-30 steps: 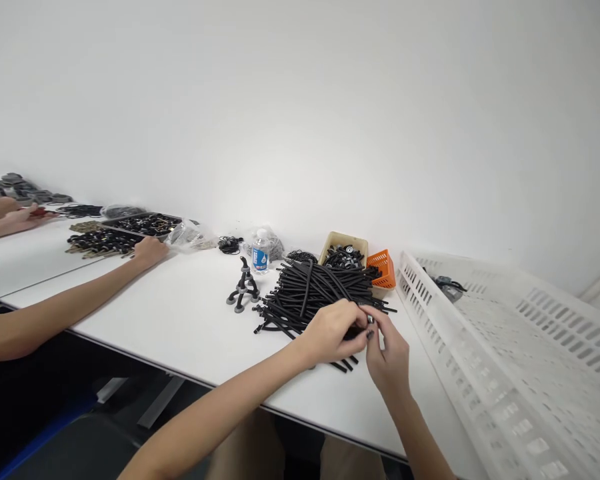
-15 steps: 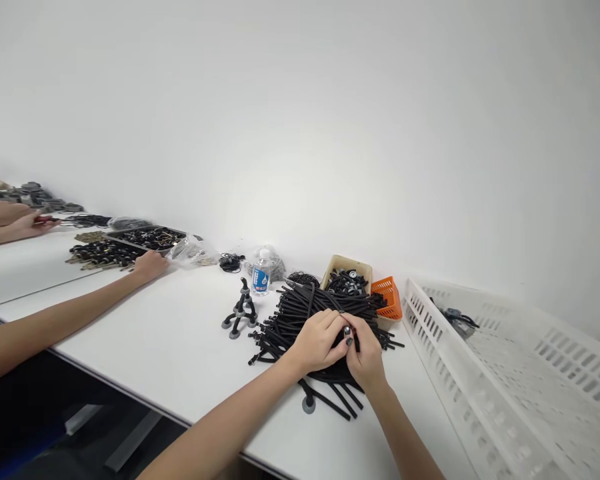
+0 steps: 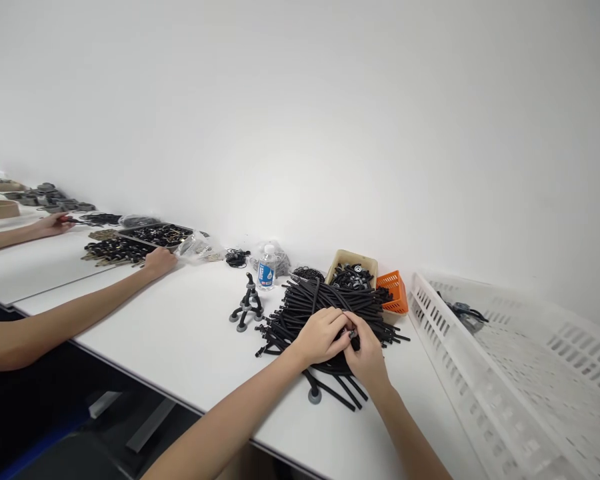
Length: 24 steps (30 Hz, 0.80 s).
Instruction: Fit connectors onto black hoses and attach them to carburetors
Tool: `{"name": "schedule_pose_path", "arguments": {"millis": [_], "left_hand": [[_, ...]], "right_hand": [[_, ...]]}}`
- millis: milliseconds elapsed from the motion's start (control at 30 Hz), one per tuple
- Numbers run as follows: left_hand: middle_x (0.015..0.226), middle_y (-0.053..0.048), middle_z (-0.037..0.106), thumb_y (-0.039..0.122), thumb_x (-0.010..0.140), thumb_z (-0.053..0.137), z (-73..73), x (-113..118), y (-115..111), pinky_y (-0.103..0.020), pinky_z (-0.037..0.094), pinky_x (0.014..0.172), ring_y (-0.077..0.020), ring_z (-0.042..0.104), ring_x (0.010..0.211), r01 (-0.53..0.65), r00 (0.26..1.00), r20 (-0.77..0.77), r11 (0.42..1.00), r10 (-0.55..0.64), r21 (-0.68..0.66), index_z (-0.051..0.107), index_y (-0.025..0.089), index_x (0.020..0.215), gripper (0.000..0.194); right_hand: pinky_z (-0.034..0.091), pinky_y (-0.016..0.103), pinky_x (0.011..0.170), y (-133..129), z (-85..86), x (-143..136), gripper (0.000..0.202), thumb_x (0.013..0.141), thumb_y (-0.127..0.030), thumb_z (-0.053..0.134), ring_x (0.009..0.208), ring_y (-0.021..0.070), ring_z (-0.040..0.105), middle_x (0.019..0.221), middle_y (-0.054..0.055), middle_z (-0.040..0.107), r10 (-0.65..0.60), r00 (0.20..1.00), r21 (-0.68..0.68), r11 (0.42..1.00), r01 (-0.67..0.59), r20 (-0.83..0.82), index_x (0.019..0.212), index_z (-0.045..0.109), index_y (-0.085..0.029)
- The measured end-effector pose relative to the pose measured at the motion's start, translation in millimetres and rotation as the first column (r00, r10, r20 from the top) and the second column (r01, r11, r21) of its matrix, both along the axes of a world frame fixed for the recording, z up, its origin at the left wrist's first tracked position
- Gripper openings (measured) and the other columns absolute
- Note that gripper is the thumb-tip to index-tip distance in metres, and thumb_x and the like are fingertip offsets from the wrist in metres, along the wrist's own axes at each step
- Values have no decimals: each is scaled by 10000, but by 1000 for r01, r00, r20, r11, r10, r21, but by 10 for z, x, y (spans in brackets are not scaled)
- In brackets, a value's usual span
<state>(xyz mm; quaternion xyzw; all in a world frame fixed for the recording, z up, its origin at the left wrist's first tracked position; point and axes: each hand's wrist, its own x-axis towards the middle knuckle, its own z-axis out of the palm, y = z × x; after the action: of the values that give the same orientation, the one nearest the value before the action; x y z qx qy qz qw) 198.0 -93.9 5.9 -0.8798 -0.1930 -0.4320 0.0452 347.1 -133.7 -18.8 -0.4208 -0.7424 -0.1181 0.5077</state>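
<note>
My left hand (image 3: 325, 337) and my right hand (image 3: 367, 357) meet over a pile of black rubber-like tubes (image 3: 300, 313). The fingers of both are closed and pinched together around a small dark part with a greyish glint; the fingers hide most of it, so its kind does not show. Just below my hands, a short black tube with a grey round foot (image 3: 315, 396) lies at the pile's near edge. Left of the pile stands a small cluster of black bent legs with grey round feet (image 3: 247, 305).
Behind the pile are a cream bin (image 3: 371, 267) of black and grey parts and an orange basket (image 3: 400, 293). A water bottle (image 3: 267, 270) stands behind the cluster. A large white crate (image 3: 460, 380) borders the right. Co-workers' arms (image 3: 80, 313) reach in from the left, by a parts tray (image 3: 125, 233).
The view has shifted slightly, so the table's things appear a little further right. My hands stay together over the pile, fingers slightly shifted around the small part.
</note>
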Motion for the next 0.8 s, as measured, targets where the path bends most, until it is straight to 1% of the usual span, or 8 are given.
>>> {"name": "schedule_pose_path", "arguments": {"millis": [100,233,533,800], "left_hand": [[838,-55,606,258,953,373,-14,7,3,-304,462,724,-179,538,766,-1,1000,-4,1000,1,-26,529,185,866,193],[842,-56,601,246,954,369,-26,7,12,-308,463,735,-181,536,775,-7,1000,-21,999,6,-52,532,184,875,191],[866,-60,608,256,962,375,-81,13,52,-312,476,762,-182,545,804,3,1000,-9,998,-4,-65,539,178,904,190],[862,-65,616,267,966,368,-70,19,34,-324,491,764,-184,557,796,17,1000,-7,995,-17,-100,547,179,911,208]], "right_hand": [[565,386,894,4,-11,-4,384,878,-131,454,1056,227,659,1162,115,673,-4,1000,-32,999,3,-17,1250,533,-190],[560,392,903,19,-32,-9,391,870,-125,451,1065,228,653,1166,115,671,-11,1000,-43,999,10,-24,1245,537,-191],[556,400,909,10,-47,-36,350,891,-155,460,1073,231,653,1168,110,675,-24,998,-64,998,20,-64,1224,560,-195],[557,397,894,1,-45,-55,338,892,-164,454,1032,228,660,1127,111,686,-22,996,-43,999,18,-91,1209,570,-188]]}}
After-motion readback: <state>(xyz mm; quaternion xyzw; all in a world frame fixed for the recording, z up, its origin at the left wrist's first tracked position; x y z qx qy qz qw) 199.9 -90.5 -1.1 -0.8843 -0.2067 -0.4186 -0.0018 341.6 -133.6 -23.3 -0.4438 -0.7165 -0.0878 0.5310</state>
